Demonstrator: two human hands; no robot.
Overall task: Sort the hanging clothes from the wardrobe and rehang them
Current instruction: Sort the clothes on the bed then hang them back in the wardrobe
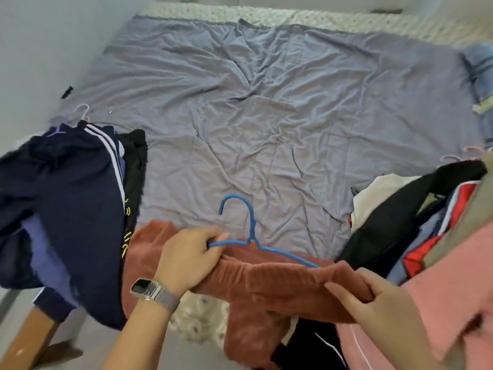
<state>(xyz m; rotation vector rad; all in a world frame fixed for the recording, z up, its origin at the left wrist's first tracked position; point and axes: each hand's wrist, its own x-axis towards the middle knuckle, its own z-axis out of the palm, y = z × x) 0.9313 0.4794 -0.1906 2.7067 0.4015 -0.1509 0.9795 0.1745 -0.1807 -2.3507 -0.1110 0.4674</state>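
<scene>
I see a rust-brown garment (269, 287) of a soft, fuzzy cloth, a bit like velvet or fleece, stretched between my two hands at the near edge of the bed; its lower part hangs down over the edge in thick folds. A blue hanger (250, 236) sits at the top of this garment: the hook stands up and curves to the left, one arm goes into the cloth on the right, the other arm ends in my left hand. My left hand (186, 260) has its fingers curled around the end of that hanger arm and around a bunch of the brown cloth together; a watch with a metal mesh band (153, 289) is on the wrist. My right hand (373, 297) pinches the right end of the garment, thumb on top and fingers under the fold. Behind the garment lies a wrinkled grey-blue sheet (266, 116) which covers most of the bed. On the left there is a pile of dark navy clothes (66, 204), one piece with white stripes, and pale hanger hooks show at its far side. On the right is another pile of clothes (416, 222) in black, white, red and blue. A pink garment (453, 276) fills the lower right corner, very close to the camera.
</scene>
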